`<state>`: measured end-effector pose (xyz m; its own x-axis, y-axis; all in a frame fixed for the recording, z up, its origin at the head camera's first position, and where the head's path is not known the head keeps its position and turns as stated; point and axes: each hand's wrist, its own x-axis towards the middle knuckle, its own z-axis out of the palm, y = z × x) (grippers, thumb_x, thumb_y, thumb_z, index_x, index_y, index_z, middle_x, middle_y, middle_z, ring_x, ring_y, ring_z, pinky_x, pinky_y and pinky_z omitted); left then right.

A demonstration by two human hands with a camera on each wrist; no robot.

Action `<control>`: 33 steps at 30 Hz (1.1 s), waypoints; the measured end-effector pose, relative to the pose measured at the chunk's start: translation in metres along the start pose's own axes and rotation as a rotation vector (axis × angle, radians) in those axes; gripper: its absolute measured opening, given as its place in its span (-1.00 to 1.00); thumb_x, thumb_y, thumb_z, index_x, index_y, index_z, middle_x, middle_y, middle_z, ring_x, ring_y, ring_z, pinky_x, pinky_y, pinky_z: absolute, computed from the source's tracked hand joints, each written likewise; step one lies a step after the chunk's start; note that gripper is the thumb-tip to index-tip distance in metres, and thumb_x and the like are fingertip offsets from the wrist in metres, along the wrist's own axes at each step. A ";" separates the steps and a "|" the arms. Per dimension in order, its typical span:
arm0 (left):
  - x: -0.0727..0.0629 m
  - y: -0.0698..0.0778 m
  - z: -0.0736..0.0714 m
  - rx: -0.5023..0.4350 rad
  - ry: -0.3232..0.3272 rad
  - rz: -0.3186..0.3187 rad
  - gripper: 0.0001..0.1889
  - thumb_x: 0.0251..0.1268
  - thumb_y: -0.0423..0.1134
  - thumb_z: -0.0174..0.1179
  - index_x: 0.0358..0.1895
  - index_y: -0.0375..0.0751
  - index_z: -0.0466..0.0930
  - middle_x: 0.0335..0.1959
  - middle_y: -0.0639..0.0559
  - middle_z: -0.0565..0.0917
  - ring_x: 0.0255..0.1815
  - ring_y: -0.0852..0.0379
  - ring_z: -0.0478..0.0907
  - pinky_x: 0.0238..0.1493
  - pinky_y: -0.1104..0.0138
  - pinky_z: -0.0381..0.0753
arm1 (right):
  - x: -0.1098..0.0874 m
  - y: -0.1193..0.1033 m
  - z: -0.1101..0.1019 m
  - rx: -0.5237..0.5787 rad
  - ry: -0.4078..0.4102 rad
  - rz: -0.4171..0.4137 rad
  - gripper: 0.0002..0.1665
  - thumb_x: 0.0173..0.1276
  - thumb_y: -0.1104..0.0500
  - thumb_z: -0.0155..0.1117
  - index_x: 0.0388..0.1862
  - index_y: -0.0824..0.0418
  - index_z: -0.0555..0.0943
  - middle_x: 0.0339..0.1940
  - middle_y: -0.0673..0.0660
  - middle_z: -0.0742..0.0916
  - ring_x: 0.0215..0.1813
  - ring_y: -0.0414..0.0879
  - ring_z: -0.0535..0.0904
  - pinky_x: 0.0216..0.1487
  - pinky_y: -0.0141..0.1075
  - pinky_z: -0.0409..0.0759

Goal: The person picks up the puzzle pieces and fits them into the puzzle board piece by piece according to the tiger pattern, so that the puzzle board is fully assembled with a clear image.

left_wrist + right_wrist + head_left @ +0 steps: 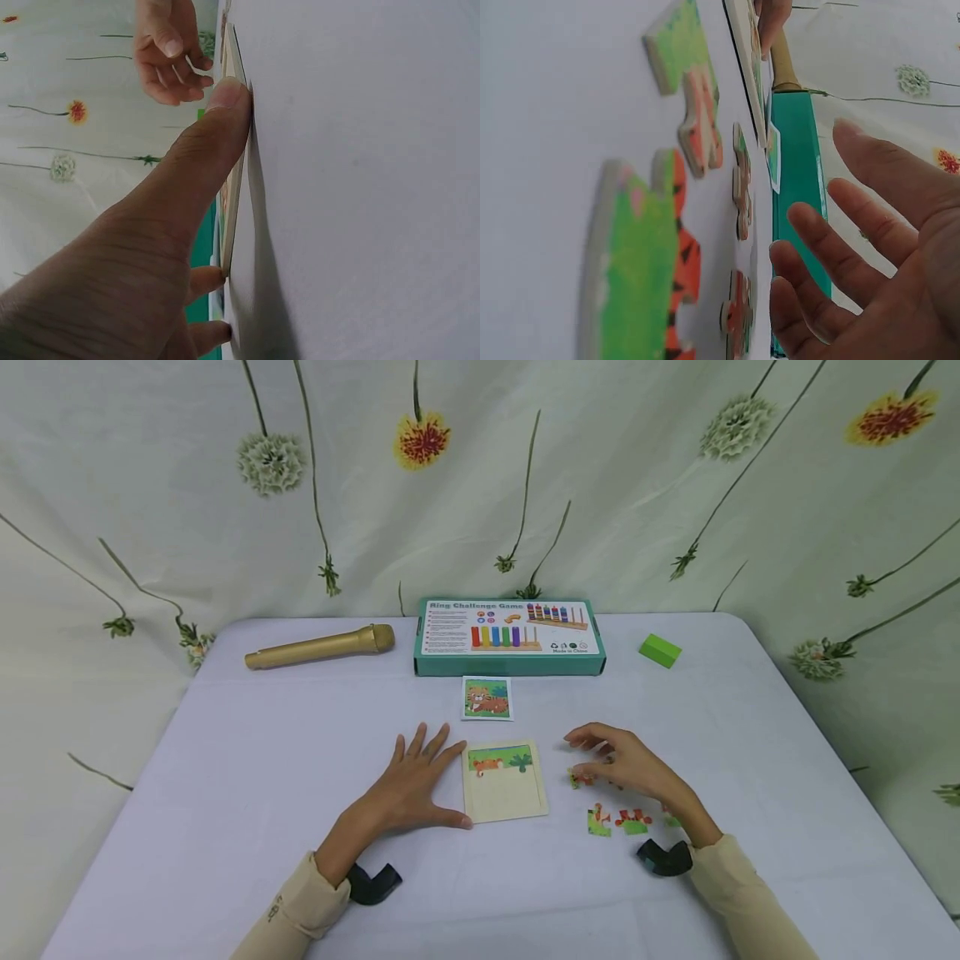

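Observation:
A square wooden puzzle board lies on the table, its upper part filled with picture pieces that show an orange animal and a palm. My left hand is spread at the board's left side, thumb and index finger touching its edge. Over the loose puzzle pieces to the right hovers my right hand, fingers loosely bent and holding nothing. Beneath it is a tiger-patterned piece, partly covered. Nearer me lie a green corner piece and a striped piece; another piece shows in the right wrist view.
A small tiger picture card lies behind the board, before a teal Ring Challenge Game box. A gold microphone is at the back left, a green block at the back right. White cloth covers the table.

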<state>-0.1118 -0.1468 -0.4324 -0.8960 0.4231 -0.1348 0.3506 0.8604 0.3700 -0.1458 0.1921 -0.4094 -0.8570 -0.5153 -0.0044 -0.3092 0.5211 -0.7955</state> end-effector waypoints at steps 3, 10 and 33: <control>0.000 0.000 0.000 0.001 -0.001 0.000 0.21 -0.32 0.47 0.36 0.51 0.05 0.09 0.57 -0.08 -0.09 0.55 -0.25 -0.37 0.42 -0.24 -0.36 | -0.008 0.006 -0.003 -0.021 0.007 0.009 -0.50 0.18 0.15 0.44 0.11 0.19 0.58 -0.02 0.11 0.68 -0.07 0.01 0.50 -0.09 -0.23 0.54; -0.001 0.001 -0.001 0.001 0.001 -0.003 0.20 -0.32 0.47 0.37 0.50 0.05 0.11 0.57 -0.09 -0.08 0.55 -0.25 -0.37 0.42 -0.24 -0.35 | -0.018 0.013 -0.001 -0.048 0.006 0.101 -0.55 0.13 0.13 0.48 0.04 0.10 0.64 -0.11 0.00 0.67 -0.19 -0.06 0.44 -0.24 -0.40 0.49; 0.000 0.000 0.000 0.001 0.001 -0.004 0.21 -0.32 0.47 0.36 0.51 0.05 0.10 0.57 -0.08 -0.10 0.55 -0.24 -0.38 0.43 -0.23 -0.37 | -0.016 0.016 0.005 -0.193 -0.032 -0.055 -0.71 0.17 0.20 0.44 -0.09 0.13 0.69 -0.14 -0.04 0.61 -0.21 -0.18 0.43 -0.25 -0.42 0.43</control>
<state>-0.1116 -0.1467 -0.4319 -0.8978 0.4192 -0.1349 0.3473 0.8624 0.3682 -0.1353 0.2052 -0.4249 -0.8242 -0.5661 0.0143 -0.4312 0.6110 -0.6639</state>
